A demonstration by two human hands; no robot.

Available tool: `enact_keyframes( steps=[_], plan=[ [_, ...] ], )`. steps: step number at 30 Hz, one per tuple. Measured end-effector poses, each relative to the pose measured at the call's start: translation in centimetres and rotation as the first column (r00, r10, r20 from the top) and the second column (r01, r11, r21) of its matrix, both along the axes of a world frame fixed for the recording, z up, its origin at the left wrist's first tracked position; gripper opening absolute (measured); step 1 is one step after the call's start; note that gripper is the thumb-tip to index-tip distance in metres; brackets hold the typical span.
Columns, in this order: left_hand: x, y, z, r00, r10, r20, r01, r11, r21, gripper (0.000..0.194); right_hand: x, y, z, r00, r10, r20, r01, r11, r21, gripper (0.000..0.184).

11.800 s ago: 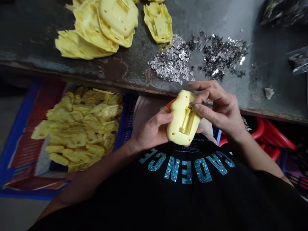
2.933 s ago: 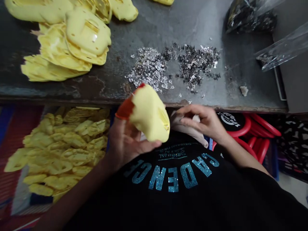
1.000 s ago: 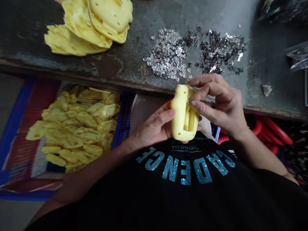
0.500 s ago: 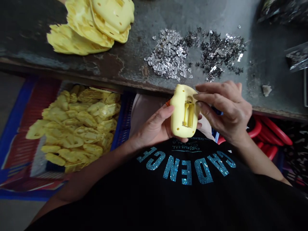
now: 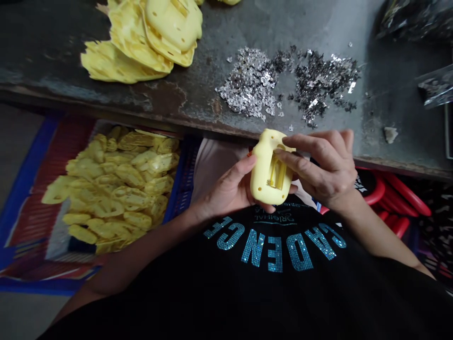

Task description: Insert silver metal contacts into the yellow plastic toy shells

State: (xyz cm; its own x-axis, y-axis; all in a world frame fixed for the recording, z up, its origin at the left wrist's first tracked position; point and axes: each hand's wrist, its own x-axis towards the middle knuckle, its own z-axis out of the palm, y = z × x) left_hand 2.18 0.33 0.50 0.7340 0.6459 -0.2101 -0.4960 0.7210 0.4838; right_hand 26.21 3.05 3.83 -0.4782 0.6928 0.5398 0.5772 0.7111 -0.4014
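Observation:
My left hand (image 5: 226,191) is wrapped round a yellow plastic toy body (image 5: 266,172), holding it upright in front of my chest just below the table edge. Its open slot faces me. My right hand (image 5: 323,165) rests on the top right of the toy body, forefinger and thumb pressed at the upper end of the slot; whether they hold a small piece I cannot tell. On the table just beyond lie two heaps of small metal parts, a silvery one (image 5: 249,87) and a darker one (image 5: 320,80).
A stack of yellow plastic shells (image 5: 141,42) lies at the table's back left. Below the worn table edge (image 5: 141,120), a blue crate (image 5: 26,174) at my left holds several more yellow shells (image 5: 113,184). Red stools (image 5: 392,198) stand at my right. Clear bags (image 5: 433,87) lie at far right.
My right fingers have slid from beside the slot onto its upper end. The toy body has turned slightly in my left hand. The view has shifted a little.

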Motion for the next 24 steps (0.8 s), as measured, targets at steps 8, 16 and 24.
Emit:
enact_keyframes(
  steps=[8,16,24],
  plan=[
    [0.13,-0.08,-0.52,1.0,-0.006,0.017,0.006,1.0,-0.028,0.087,0.09,0.0,-0.34,1.0,0.027,0.007,-0.027,0.989,0.144,0.035],
    [-0.07,-0.13,-0.41,1.0,-0.012,0.018,0.012,1.0,-0.01,0.088,0.06,-0.25,-0.23,1.0,-0.019,0.001,0.019,0.989,0.149,0.028],
    [-0.04,-0.29,-0.38,0.999,-0.019,0.044,0.018,1.0,0.013,0.086,0.19,-0.08,-0.03,1.0,0.021,-0.017,-0.017,0.976,0.217,0.036]
  ],
)
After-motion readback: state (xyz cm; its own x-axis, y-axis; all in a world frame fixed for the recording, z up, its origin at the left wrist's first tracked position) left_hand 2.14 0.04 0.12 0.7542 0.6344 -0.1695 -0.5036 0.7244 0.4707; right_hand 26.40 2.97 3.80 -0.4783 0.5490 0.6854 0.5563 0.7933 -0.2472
